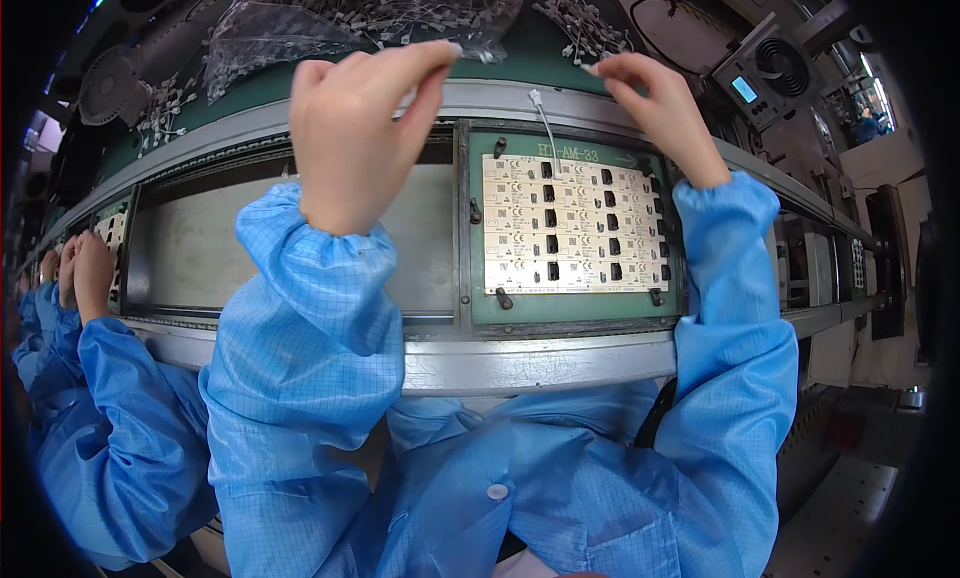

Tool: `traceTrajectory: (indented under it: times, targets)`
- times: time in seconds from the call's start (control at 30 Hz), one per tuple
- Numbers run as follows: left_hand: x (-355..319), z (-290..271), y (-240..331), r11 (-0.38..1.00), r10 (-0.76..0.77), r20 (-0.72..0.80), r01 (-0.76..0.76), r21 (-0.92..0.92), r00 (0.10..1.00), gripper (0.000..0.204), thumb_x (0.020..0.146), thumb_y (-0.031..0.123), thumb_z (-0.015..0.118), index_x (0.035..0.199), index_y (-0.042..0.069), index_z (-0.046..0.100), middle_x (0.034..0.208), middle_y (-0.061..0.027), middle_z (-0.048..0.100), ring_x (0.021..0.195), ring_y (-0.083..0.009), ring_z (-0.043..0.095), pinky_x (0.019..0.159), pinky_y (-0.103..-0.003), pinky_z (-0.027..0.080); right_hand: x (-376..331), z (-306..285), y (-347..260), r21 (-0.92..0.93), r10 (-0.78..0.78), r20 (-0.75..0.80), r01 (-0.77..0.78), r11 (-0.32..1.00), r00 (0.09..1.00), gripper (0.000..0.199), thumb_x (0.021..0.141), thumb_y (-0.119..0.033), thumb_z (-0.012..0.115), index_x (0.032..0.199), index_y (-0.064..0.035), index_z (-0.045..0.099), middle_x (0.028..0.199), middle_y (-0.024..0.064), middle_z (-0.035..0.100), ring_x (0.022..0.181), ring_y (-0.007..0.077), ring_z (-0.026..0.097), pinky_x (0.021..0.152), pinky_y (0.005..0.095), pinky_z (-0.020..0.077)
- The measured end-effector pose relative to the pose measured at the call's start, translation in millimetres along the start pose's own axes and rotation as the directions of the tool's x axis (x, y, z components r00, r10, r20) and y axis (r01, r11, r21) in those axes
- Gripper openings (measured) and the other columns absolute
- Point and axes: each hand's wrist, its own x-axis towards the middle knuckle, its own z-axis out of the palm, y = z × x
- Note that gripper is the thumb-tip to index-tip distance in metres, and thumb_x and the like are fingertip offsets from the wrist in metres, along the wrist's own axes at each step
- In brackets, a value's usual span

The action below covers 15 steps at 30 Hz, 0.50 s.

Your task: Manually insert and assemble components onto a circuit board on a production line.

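Hands: left hand (352, 128) pinching clear bag (300, 23), right hand (655, 103) pinching something (hidden).

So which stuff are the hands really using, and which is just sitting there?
In use:
left hand, at the clear bag of small white parts
right hand, pinching one white part
circuit panel in its green tray
white wire above the panel

Just there:
loose parts pile
grey fan box
a co-worker's hands

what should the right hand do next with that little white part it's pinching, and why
Probably bring the right hand down to the panel of circuit boards: its small white part is pinched above the green fixture, and a thin white lead already dangles over the boards.
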Motion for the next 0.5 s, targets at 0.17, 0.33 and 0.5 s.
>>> traceTrajectory:
  times: [0.17,0.33,0.5]
  targets:
    - [1,-3,-7,0.982,0.124,0.019,-0.125,0.141,0.992,0.018,0.081,0.011,0.074,0.097,0.018,0.072,0.091,0.0052,0.072,0.080,-0.0155,0.063,0.074,-0.034,0.039,35,21,37,-0.221,-0.111,-0.037,0.100,0.970,0.993,0.025,0.092,-0.009,0.062,0.117,-0.0061,0.066,0.097,0.0105,0.070,0.089,0.0260,0.067,0.079,0.0355,0.0526]
    - [-18,22,11,0.990,0.103,0.240,-0.123,0.071,0.965,0.011,0.080,0.013,0.071,0.090,0.016,0.070,0.081,0.0048,0.067,0.084,-0.0189,0.060,0.077,-0.039,0.039,49,38,46,-0.360,-0.055,0.136,0.101,0.927,0.989,0.026,0.092,-0.011,0.057,0.116,-0.0120,0.066,0.113,0.0092,0.067,0.107,0.0298,0.064,0.096,0.0459,0.0443]
    - [-30,28,17,0.996,-0.025,0.414,0.056,-0.063,0.910,0.009,0.083,0.015,0.071,0.091,0.014,0.069,0.080,0.0032,0.067,0.085,-0.0207,0.059,0.078,-0.039,0.040,54,27,18,-0.149,0.025,0.142,-0.003,0.989,0.989,0.021,0.093,-0.009,0.059,0.113,-0.0047,0.065,0.104,0.0083,0.069,0.090,0.0193,0.065,0.082,0.0330,0.0510]
